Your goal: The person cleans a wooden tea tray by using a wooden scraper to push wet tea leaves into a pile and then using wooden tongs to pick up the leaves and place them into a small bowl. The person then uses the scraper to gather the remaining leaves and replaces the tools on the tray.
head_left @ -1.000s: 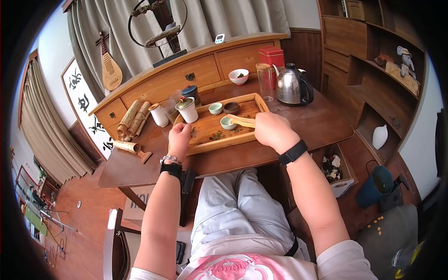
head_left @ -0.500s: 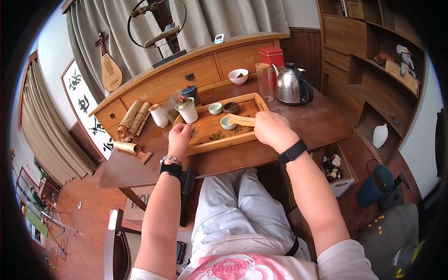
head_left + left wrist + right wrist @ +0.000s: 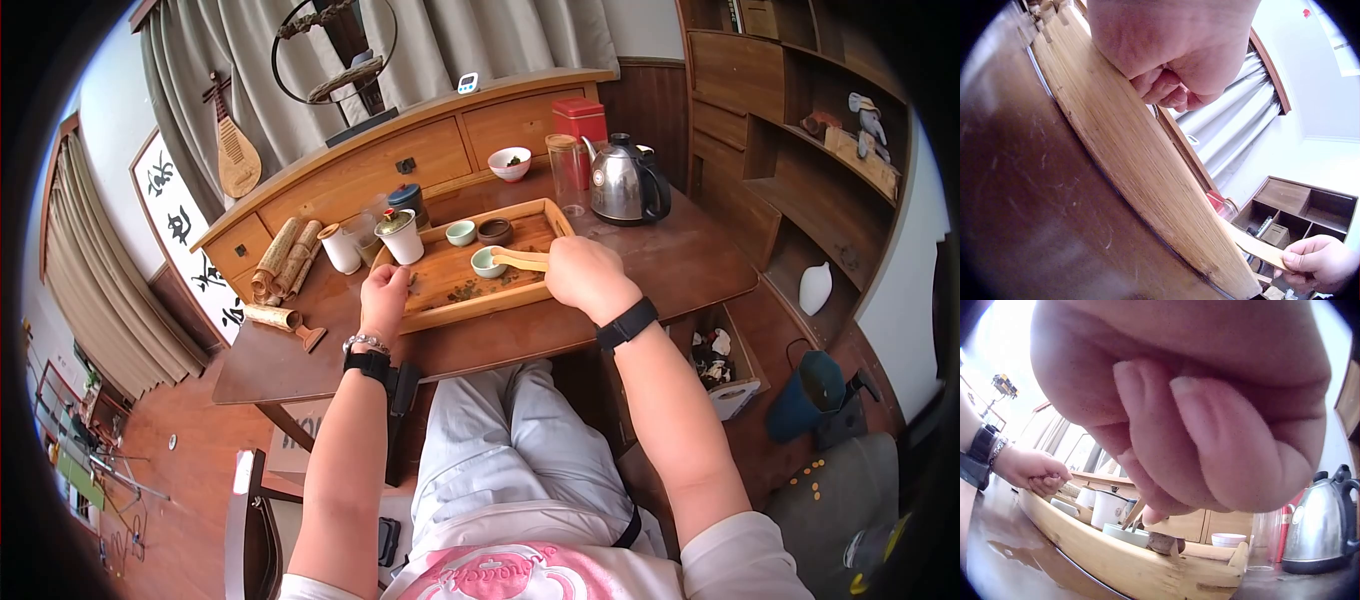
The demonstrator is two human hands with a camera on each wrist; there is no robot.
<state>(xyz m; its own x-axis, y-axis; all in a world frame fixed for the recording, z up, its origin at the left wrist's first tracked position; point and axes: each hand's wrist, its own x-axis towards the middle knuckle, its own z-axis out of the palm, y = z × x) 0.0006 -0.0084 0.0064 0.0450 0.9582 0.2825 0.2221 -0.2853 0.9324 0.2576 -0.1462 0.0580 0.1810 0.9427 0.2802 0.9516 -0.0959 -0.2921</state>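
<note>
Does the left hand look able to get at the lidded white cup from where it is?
Probably yes: the left hand appears to hold nothing, and the lidded white cup stands just beyond it, with nothing visible between them in the head view.

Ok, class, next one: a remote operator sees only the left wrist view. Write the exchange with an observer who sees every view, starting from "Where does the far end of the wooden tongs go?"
Observer: In the head view, the wooden tongs reach from the right hand to a small green cup inside the tray.
Operator: My view shows the tray's outer side, not its inside. Any other cups there?
Observer: Yes, two farther back: another green cup and a dark brown cup, side by side.
Operator: Anything else lying in it?
Observer: Dark scraps lie on the near side of the first cup.
</note>
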